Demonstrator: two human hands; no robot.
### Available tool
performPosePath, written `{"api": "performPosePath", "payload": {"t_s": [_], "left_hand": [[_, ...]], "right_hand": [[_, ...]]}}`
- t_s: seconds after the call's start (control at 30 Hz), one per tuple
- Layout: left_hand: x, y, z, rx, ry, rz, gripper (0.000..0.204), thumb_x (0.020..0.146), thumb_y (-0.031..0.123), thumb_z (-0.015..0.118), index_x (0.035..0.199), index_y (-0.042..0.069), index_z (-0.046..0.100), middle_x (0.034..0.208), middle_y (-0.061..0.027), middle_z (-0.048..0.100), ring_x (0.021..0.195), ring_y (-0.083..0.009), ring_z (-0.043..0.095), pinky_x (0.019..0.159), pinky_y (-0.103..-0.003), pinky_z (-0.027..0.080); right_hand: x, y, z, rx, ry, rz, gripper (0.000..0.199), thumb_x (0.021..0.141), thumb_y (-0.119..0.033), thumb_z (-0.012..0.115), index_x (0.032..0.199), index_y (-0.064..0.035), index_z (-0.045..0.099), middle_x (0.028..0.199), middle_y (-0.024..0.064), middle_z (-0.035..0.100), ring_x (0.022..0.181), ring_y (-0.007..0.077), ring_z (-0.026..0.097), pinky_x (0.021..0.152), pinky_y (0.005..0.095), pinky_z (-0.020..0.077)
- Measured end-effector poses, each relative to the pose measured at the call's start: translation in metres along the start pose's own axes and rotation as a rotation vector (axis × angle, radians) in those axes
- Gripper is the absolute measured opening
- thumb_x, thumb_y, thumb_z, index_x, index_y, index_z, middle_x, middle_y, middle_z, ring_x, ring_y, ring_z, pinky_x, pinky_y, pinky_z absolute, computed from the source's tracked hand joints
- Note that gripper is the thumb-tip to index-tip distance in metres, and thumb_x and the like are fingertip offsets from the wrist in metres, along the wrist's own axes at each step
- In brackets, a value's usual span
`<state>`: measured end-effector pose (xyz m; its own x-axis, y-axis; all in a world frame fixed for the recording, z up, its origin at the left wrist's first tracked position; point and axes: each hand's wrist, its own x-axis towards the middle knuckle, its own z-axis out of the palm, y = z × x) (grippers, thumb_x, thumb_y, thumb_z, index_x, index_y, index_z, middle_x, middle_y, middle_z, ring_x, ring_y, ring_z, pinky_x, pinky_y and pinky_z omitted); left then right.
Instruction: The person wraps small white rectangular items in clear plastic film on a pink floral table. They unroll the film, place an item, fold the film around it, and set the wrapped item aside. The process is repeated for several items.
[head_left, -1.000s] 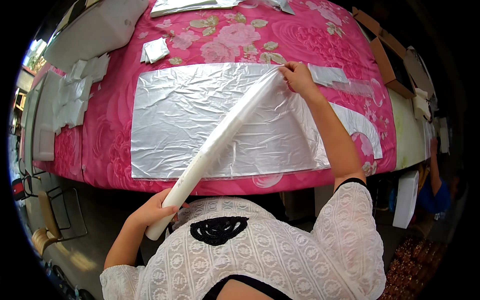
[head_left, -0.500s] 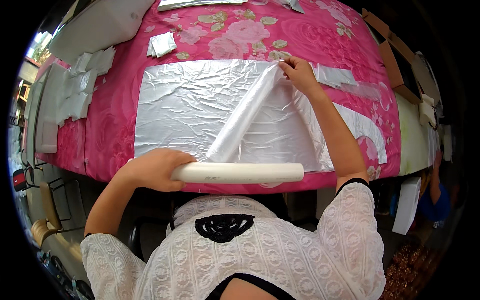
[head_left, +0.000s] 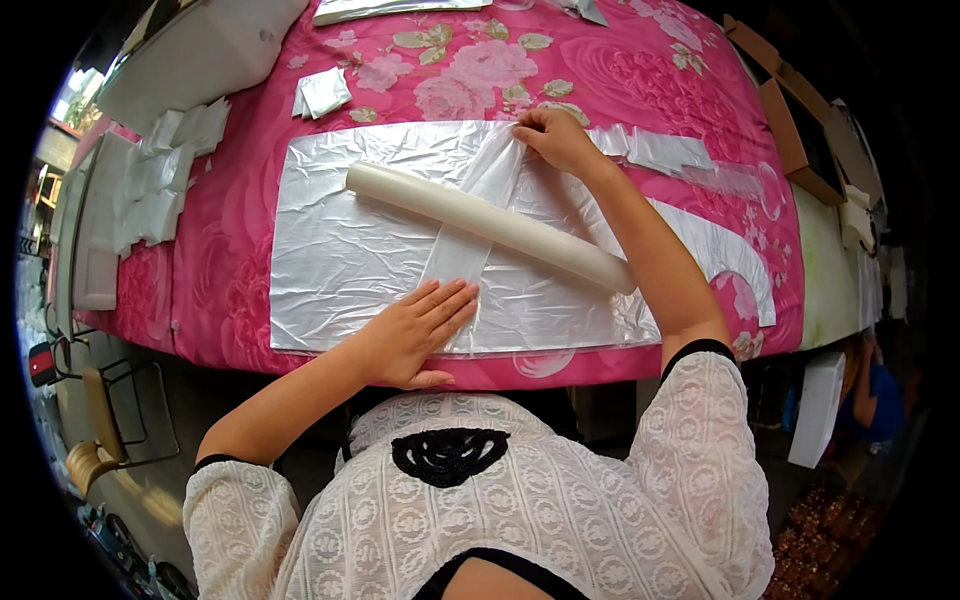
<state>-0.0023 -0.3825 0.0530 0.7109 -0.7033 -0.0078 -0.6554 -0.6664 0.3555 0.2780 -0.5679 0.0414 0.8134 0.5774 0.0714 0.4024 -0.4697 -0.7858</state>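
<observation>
Head view: the tube (head_left: 490,222), just released, now lies across the film (head_left: 458,256) on the silver sheet (head_left: 335,255), freeing the left hand (head_left: 412,332), spread flat at the film's near end, while the right hand (head_left: 560,141) pinches its far end.

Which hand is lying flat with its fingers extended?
The left hand: it is palm down, fingers extended at the lower part of the plastic strip. The right hand instead has curled fingers pinching the strip's far end.
</observation>
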Motion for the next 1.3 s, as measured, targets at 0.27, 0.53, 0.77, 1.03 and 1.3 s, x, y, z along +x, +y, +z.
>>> {"api": "performPosePath", "payload": {"t_s": [0.27, 0.53, 0.77, 1.03, 1.3], "left_hand": [[0.000, 0.031, 0.019, 0.061, 0.024, -0.098, 0.084, 0.083, 0.060, 0.038, 0.135, -0.006, 0.029, 0.144, -0.0221, 0.024, 0.136, -0.0340, 0.021, 0.110, -0.044, 0.016], [0.001, 0.019, 0.007, -0.234, 0.046, 0.007, 0.084, 0.083, 0.058, 0.043, 0.137, -0.004, 0.028, 0.146, -0.0216, 0.021, 0.136, -0.0340, 0.019, 0.110, -0.044, 0.016], [0.012, 0.029, 0.017, -0.039, 0.023, 0.011, 0.077, 0.080, 0.046, 0.053, 0.135, -0.003, 0.031, 0.145, -0.0194, 0.025, 0.136, -0.0312, 0.022, 0.110, -0.044, 0.018], [0.023, 0.067, 0.050, 0.238, 0.160, -0.103, 0.051, 0.081, 0.018, 0.047, 0.128, -0.001, 0.042, 0.137, -0.0186, 0.038, 0.130, -0.0302, 0.034, 0.107, -0.045, 0.026], [0.017, 0.066, 0.054, 0.234, 0.161, -0.110, 0.051, 0.082, 0.015, 0.046, 0.130, 0.000, 0.040, 0.143, -0.0169, 0.031, 0.132, -0.0292, 0.031, 0.107, -0.044, 0.025]], "right_hand": [[-0.107, -0.070, 0.027, -0.395, 0.030, -0.238, 0.039, 0.080, -0.019, 0.064, 0.117, -0.0089, 0.057, 0.104, 0.0118, 0.058, 0.096, 0.0279, 0.055, 0.082, 0.0371, 0.0447], [-0.139, -0.016, -0.016, -0.674, 0.230, -0.145, 0.051, 0.079, -0.020, 0.064, 0.126, -0.0106, 0.049, 0.097, 0.0112, 0.058, 0.091, 0.0286, 0.055, 0.080, 0.0386, 0.0452], [-0.165, -0.023, -0.041, -0.463, 0.052, -0.155, 0.052, 0.080, -0.020, 0.063, 0.129, -0.0102, 0.048, 0.102, 0.0124, 0.059, 0.092, 0.0302, 0.054, 0.082, 0.0380, 0.0441], [-0.161, -0.069, 0.027, -0.401, -0.211, -0.557, 0.053, 0.069, -0.009, 0.068, 0.121, -0.0142, 0.055, 0.105, 0.0073, 0.060, 0.095, 0.0269, 0.056, 0.085, 0.0382, 0.0438], [-0.048, -0.028, 0.030, -0.534, 0.116, -0.603, 0.052, 0.072, -0.011, 0.069, 0.121, -0.0192, 0.055, 0.105, 0.0049, 0.061, 0.094, 0.0262, 0.058, 0.084, 0.0374, 0.0447]]}}
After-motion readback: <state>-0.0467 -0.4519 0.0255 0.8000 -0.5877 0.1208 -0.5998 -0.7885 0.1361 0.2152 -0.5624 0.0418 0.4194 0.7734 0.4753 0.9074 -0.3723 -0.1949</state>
